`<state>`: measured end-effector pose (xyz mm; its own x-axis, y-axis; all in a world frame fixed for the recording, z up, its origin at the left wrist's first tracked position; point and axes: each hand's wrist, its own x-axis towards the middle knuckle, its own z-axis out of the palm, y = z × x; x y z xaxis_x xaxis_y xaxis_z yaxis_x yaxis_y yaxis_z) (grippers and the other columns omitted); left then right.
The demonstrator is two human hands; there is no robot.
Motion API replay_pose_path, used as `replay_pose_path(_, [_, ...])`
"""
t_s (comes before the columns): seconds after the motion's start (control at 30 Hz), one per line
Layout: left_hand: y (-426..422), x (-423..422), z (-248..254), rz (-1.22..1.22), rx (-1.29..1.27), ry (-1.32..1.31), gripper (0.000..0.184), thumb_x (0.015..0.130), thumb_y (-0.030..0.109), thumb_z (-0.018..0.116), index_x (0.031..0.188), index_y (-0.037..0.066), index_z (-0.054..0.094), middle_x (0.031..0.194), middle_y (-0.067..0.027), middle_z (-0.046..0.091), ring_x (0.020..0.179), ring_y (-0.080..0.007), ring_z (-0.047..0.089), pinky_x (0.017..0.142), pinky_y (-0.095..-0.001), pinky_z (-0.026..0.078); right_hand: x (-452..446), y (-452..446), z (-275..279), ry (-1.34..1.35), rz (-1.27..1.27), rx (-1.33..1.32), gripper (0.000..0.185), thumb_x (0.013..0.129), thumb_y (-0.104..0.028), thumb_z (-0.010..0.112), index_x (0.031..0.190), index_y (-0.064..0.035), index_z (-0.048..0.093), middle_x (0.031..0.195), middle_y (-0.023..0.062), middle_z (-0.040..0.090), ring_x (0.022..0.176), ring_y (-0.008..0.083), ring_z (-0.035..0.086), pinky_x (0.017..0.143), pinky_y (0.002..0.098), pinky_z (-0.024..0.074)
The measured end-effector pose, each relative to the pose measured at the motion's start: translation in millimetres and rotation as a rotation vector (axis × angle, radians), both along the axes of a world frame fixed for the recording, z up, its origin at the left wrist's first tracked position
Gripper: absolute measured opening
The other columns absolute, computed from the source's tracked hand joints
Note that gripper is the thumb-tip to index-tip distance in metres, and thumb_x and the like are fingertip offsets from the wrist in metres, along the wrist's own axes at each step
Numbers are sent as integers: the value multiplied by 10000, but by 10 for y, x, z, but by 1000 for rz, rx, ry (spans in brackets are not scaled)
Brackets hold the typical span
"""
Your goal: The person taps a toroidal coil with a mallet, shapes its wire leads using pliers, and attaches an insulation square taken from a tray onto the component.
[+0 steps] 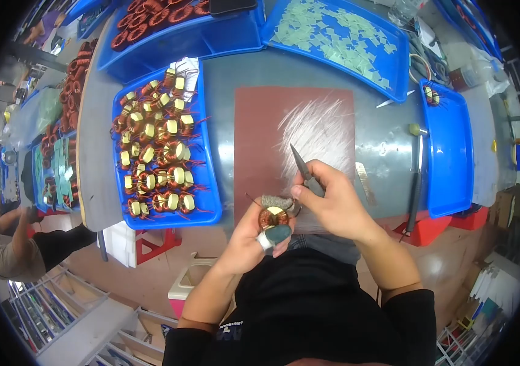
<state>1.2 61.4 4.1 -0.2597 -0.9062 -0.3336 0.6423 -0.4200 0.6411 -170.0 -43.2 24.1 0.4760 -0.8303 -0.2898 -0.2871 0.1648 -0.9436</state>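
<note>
In my left hand (251, 235) is a copper-wound ring coil (274, 218) with a pale yellow band on it, held close in front of my body. The thumb of that hand wears a dark green cover and a white band; a grey wrap sits on a finger behind the coil. My right hand (331, 198) is closed around a dark pointed tool (301, 163), whose exact kind I cannot make out. Its tip points up and away, over a brown mat (260, 134). The fingers of my right hand are just above and right of the coil.
Left of the mat, a blue tray (209, 198) holds several finished-looking coils with yellow bands. A blue bin (168, 55) of red-brown rings and a blue tray (402, 61) of pale green pieces stand behind. At right is another blue tray (449, 146) with one coil. Scratches whiten the mat.
</note>
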Motion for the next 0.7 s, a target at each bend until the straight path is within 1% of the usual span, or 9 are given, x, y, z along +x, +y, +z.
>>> replay_pose_path(0.1, [-35, 7, 26, 13, 74, 83, 448, 950, -2, 602, 1337, 66, 387, 982, -116, 585, 652, -137, 535, 563, -271, 452, 2, 4, -19, -3, 4, -15, 164, 920, -130, 663, 978, 14, 608, 819, 99, 621, 766, 145, 560, 707, 308, 462])
replay_pose_path(0.2, [-98, 4, -19, 10, -32, -103, 528, 930, -26, 604, 1382, 97, 358, 992, -119, 587, 666, -146, 565, 576, -281, 479, -95, -27, 68, 130, 29, -32, 184, 910, -135, 678, 982, 19, 609, 825, 139, 608, 770, 220, 590, 704, 345, 471])
replay_pose_path(0.23, [-115, 8, -77, 42, -98, -209, 552, 923, -32, 608, 1392, 106, 351, 995, -120, 587, 676, -152, 579, 584, -287, 493, -181, -21, 69, 171, 32, -329, 189, 886, -123, 688, 993, 14, 614, 884, 164, 597, 796, 314, 605, 711, 388, 483])
replay_pose_path(0.27, [-163, 25, -155, 98, -155, -253, 574, 916, -34, 617, 1400, 108, 343, 1006, -122, 583, 691, -161, 600, 623, -298, 522, -286, -4, 49, 199, 15, -339, 189, 886, -123, 688, 993, 14, 614, 884, 164, 597, 796, 314, 605, 711, 388, 483])
replay_pose_path(0.33, [-263, 66, -256, 156, -179, -272, 545, 930, -32, 605, 1385, 91, 332, 1019, -116, 578, 721, -167, 610, 662, -295, 536, -511, 14, -36, 386, -52, -674, 193, 864, -104, 689, 1006, 8, 619, 959, 172, 589, 850, 384, 598, 735, 424, 490])
replay_pose_path(0.43, [-345, 19, -431, 222, -248, -309, 512, 933, -40, 598, 1350, 74, 323, 1030, -103, 576, 766, -164, 614, 670, -294, 543, -888, -27, -174, 665, -99, -838, 224, 840, -94, 695, 1025, 8, 619, 982, 158, 596, 913, 384, 599, 788, 448, 482])
replay_pose_path(0.47, [-351, 14, -490, 192, -251, -376, 513, 928, -45, 599, 1344, 74, 323, 1036, -102, 575, 770, -160, 610, 673, -294, 544, -1033, -34, -246, 751, -89, -765, 316, 819, -102, 721, 1095, 6, 613, 1055, 173, 593, 995, 394, 582, 857, 458, 467])
replay_pose_path(0.57, [-342, 7, -504, 182, -228, -425, 516, 916, -53, 603, 1335, 74, 328, 1047, -100, 571, 776, -148, 600, 677, -291, 545, -1107, -154, -119, 885, -161, -943, 485, 808, -123, 750, 1243, -9, 570, 1225, 207, 543, 1150, 415, 515, 980, 495, 412])
replay_pose_path(0.7, [-351, 25, -493, 184, -235, -395, 495, 928, -52, 591, 1332, 75, 335, 1029, -98, 570, 765, -149, 597, 671, -295, 544, -1078, -914, -41, 761, -156, -973, 351, 855, -148, 711, 1169, -14, 626, 1110, 177, 612, 1093, 362, 577, 909, 452, 457])
